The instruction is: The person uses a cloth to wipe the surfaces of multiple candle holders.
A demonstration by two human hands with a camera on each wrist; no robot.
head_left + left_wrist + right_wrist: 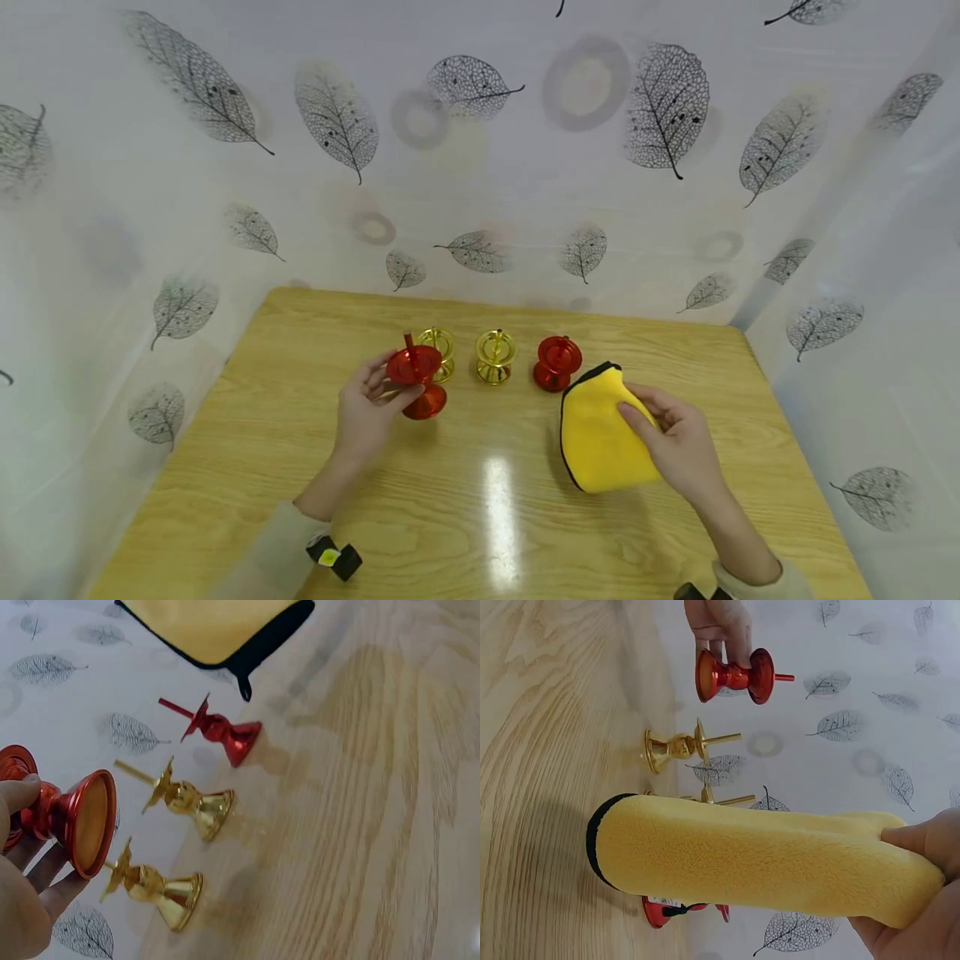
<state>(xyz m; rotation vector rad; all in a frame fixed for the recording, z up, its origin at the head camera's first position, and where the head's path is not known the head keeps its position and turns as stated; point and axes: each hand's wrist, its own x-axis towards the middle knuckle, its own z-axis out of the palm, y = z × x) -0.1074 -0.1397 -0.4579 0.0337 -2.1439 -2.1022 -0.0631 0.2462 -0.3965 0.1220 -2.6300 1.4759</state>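
Left hand (366,410) curls round waist of red candle holder (426,398), raised off table (420,517), to left of middle gold holder (495,372). Right hand (678,442) pinches yellow cloth (606,433) (black-edged, small loop at corner) between thumb and fingers, to right of middle gold holder. Other gold holder (154,889) stands just left of it, standing red holder (552,379) just right. Leaf-printed sheet (480,183) behind it.
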